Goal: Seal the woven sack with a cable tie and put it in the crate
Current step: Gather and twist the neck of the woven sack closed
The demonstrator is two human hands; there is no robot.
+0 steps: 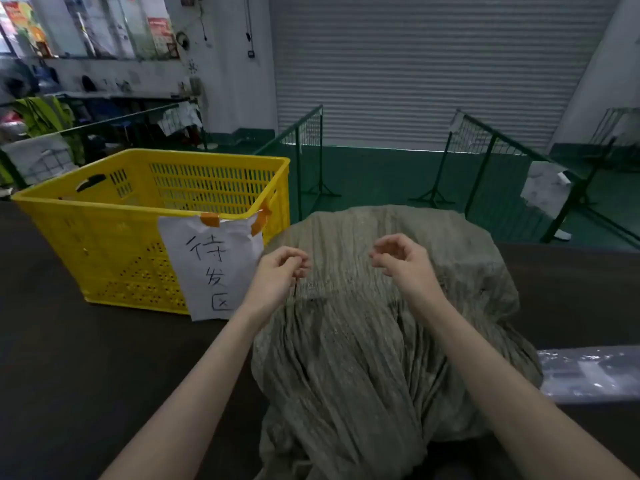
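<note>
Crumpled grey-green woven sack [377, 327] lies on dark surface [69, 341], just right of yellow perforated plastic crate [114, 244]; white handwritten paper sign [214, 268] taped to crate front. Both bare hands hover over sack's far half. Left hand [280, 275] grip pinched thumb-to-fingers on thin dark strand, likely cable tie, too blurred to confirm. Right hand [398, 258] grip curled, half open, empty. Clear plastic bag [588, 375] at right edge.

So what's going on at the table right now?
A person stands over a greenish woven sack lying on the dark table. Both hands hover above it, left hand and right hand, fingers curled. Any cable tie is too thin to make out. The yellow crate waits at left, apparently empty.
</note>
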